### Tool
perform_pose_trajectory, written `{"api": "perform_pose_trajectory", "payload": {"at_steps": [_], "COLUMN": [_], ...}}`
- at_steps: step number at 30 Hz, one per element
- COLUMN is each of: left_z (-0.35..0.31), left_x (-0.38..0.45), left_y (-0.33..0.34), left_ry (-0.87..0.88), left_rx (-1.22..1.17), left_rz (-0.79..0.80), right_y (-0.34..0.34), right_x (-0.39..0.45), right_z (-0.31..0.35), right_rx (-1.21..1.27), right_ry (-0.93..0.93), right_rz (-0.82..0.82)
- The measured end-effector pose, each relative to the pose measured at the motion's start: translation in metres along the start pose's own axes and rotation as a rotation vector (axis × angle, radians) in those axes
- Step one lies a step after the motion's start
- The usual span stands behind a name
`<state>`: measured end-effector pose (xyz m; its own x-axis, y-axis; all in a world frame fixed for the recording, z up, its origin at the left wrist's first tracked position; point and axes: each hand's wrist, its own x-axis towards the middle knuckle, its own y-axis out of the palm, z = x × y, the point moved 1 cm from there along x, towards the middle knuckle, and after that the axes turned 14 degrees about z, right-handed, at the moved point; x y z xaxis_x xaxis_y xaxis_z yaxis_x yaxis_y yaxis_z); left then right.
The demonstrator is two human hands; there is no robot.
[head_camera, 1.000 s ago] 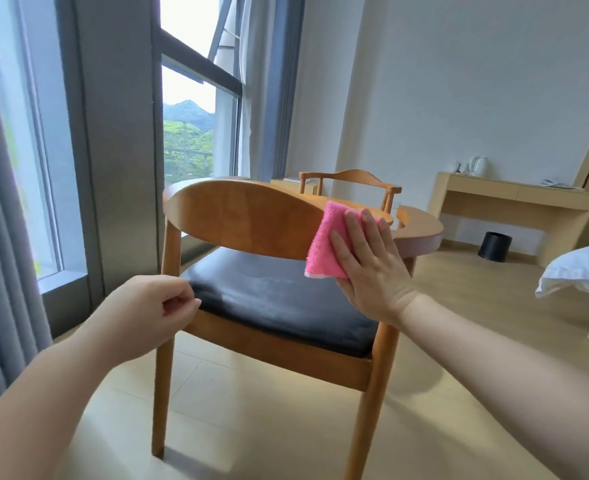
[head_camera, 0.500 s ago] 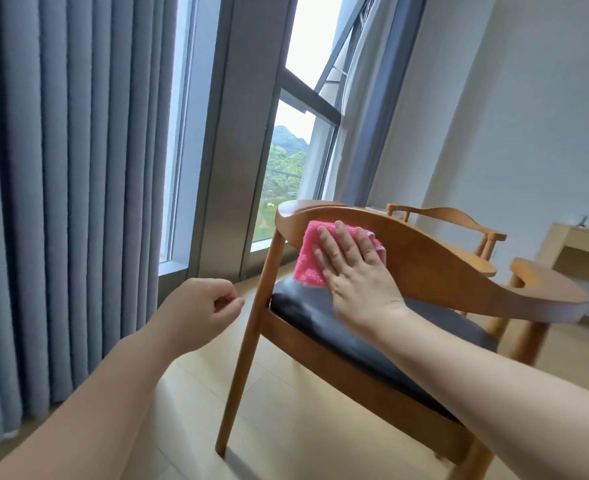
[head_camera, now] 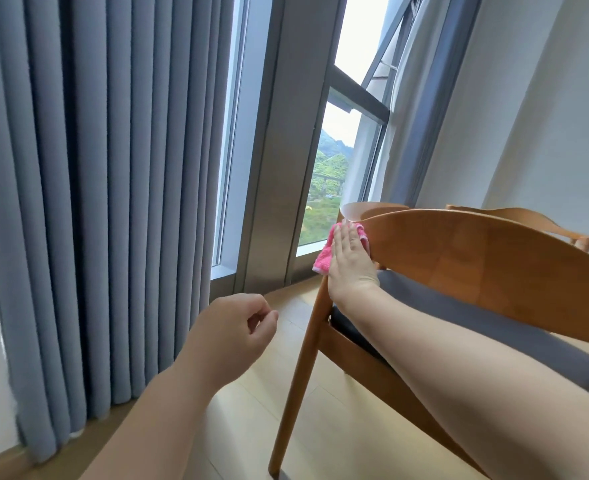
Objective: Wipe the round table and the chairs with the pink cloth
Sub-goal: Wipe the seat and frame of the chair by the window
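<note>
My right hand [head_camera: 350, 263] is flat, fingers straight and together, pressing the pink cloth [head_camera: 325, 255] against the left end of the chair [head_camera: 487, 268] backrest, right where the wooden rail meets the rear leg. The cloth sits under my palm and fingers, its edge poking out to the left and hanging a little below. My left hand [head_camera: 232, 336] hovers off to the left, well apart from the chair, fingers curled in loosely and holding nothing. Grey curtain [head_camera: 89, 202] beside me, window [head_camera: 334, 188] ahead.
</note>
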<state>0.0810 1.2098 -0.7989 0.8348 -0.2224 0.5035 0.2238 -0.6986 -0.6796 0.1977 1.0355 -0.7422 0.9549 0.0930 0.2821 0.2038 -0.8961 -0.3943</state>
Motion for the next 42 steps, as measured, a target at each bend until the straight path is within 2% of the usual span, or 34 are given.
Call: {"api": "perform_pose_trajectory", "payload": {"at_steps": [5,9,14,26,32,42], "left_z": [0.010,0.013,0.030,0.037,0.048,0.068], "left_x": [0.004,0.012,0.014,0.010,0.008,-0.011], "left_y": [-0.002,-0.002,0.011,0.034,0.040,0.060], "left_ry": [-0.014,0.011,-0.043,-0.036,-0.063,-0.125], "left_rx": [0.058,0.145,0.126,0.090,0.071,0.057], "left_rz": [-0.087,-0.125,-0.101,0.016,0.031,0.112], "right_y": [0.005,0.018,0.042,0.065,0.083,0.096], "right_x": [0.033,0.055,0.061,0.055,0.041,0.019], "right_z": [0.018,0.027,0.036,0.064,0.106,0.147], "right_rx": [0.036,0.184,0.374,0.383,0.354,0.331], "right_ry": [-0.012,-0.072,-0.167,-0.310,-0.416,-0.491], "right_rz": [-0.020,-0.065,-0.032,-0.050,0.024,0.069]}}
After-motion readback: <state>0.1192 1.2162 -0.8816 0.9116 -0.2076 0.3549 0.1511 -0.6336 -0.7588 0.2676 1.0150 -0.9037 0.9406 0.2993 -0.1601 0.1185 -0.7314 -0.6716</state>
